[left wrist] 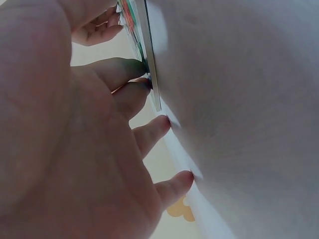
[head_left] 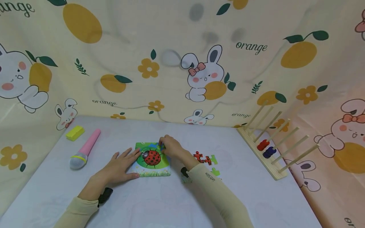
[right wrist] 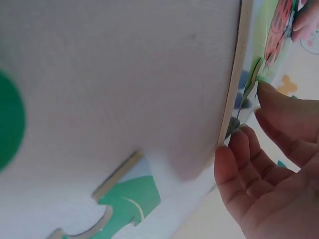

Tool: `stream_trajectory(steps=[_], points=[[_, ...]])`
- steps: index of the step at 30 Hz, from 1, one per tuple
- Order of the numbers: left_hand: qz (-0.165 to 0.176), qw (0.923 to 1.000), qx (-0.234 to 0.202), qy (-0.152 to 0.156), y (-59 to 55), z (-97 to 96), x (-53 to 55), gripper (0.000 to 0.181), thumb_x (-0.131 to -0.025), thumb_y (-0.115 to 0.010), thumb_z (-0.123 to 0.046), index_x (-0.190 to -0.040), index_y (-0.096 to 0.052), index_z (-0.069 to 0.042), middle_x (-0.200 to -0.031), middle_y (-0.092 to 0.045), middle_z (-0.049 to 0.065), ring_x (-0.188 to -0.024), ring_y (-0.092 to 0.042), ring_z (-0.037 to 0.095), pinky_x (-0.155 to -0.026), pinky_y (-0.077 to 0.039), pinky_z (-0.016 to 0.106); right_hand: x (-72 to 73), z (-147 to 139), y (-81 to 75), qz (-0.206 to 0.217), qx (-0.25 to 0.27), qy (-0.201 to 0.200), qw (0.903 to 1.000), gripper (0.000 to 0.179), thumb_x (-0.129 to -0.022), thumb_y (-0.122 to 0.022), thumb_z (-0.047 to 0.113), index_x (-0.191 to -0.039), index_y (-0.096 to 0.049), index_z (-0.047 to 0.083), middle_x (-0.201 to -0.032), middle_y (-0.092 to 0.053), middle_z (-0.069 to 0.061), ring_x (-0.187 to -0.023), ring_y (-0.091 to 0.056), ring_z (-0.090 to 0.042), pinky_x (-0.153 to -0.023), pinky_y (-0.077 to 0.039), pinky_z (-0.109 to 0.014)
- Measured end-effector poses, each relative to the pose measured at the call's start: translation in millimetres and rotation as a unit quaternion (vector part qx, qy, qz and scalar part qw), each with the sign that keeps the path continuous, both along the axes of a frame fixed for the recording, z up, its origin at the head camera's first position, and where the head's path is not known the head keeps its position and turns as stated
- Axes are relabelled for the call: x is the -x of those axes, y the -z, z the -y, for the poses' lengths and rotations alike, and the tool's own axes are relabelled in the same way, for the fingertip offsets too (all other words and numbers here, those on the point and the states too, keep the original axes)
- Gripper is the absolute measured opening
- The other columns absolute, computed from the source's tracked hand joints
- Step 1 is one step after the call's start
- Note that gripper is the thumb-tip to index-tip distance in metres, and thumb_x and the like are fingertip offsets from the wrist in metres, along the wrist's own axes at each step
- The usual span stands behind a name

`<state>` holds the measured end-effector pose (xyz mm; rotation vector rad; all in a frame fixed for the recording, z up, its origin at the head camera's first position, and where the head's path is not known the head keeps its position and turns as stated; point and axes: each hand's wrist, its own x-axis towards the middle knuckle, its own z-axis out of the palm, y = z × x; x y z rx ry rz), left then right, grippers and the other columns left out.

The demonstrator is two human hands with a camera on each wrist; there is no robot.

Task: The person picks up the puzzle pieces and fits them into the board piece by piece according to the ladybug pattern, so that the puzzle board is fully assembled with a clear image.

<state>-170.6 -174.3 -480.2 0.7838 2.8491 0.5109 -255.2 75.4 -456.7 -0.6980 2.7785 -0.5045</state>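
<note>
A ladybug jigsaw puzzle board (head_left: pixel 154 172), red ladybug on green, lies on the white table between my hands. My left hand (head_left: pixel 121 166) is spread at its left side, straight fingertips at the board's edge in the left wrist view. At the upper right corner, my right hand (head_left: pixel 172 147) pinches a puzzle piece (right wrist: pixel 253 78) that tilts up from the board. Its other fingertips sit by the board's edge. Several loose pieces lie right of the board, including a red and black piece (head_left: pixel 197 156) and a green piece (right wrist: pixel 137 196); the right forearm hides part of them.
A pink toy microphone (head_left: pixel 90 142) and a yellow block (head_left: pixel 75 133) lie at the back left. On the right stands a wooden peg rack (head_left: pixel 265 155) with red beads (head_left: pixel 263 145) and dark blue beads (head_left: pixel 269 152). A printed curtain (head_left: pixel 171 41) hangs behind the table.
</note>
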Motion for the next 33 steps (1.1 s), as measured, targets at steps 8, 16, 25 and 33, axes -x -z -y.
stream_trajectory(steps=[8,16,25,33], points=[[0.005,0.9998,-0.02,-0.004,1.8,6.1,1.1,0.086,-0.091,-0.064,-0.057,-0.154,-0.036,-0.005,-0.161,-0.028,0.017,-0.147,-0.023,0.04,-0.107,-0.015,0.075,-1.6,-3.6,0.2,0.014,-0.005,-0.014,0.9998,0.021,-0.093,-0.071,0.01,-0.113,-0.067,0.006,-0.104,-0.056,-0.005,-0.087,-0.055,-0.016,-0.077,-0.049,-0.029],[0.008,0.9989,-0.005,-0.045,-1.2,12.8,-0.7,0.083,-0.09,-0.066,-0.055,-0.154,-0.038,-0.011,-0.16,-0.026,0.024,-0.146,-0.021,0.047,-0.103,-0.011,0.081,5.0,-18.1,0.1,0.065,0.045,-0.056,0.9953,0.025,-0.097,-0.066,0.011,-0.12,-0.067,0.002,-0.103,-0.056,-0.005,-0.091,-0.053,-0.016,-0.081,-0.047,-0.03],[0.013,0.9987,-0.004,-0.049,5.6,20.3,1.4,0.09,-0.086,-0.066,-0.062,-0.155,-0.037,-0.012,-0.16,-0.024,0.025,-0.146,-0.018,0.048,-0.102,-0.009,0.082,-4.8,-44.3,-4.7,0.098,0.12,-0.094,0.9835,0.048,-0.099,-0.062,0.012,-0.144,-0.049,-0.001,-0.117,-0.058,-0.014,-0.098,-0.055,-0.021,-0.081,-0.047,-0.03],[0.01,0.9986,0.0,-0.051,1.0,17.3,0.6,0.09,-0.086,-0.064,-0.064,-0.155,-0.037,-0.013,-0.16,-0.025,0.024,-0.146,-0.019,0.047,-0.103,-0.01,0.081,-17.3,-101.7,-5.1,0.084,0.211,-0.035,0.9732,0.048,-0.092,-0.069,0.003,-0.137,-0.054,-0.003,-0.125,-0.061,-0.019,-0.111,-0.057,-0.033,-0.09,-0.05,-0.044]])
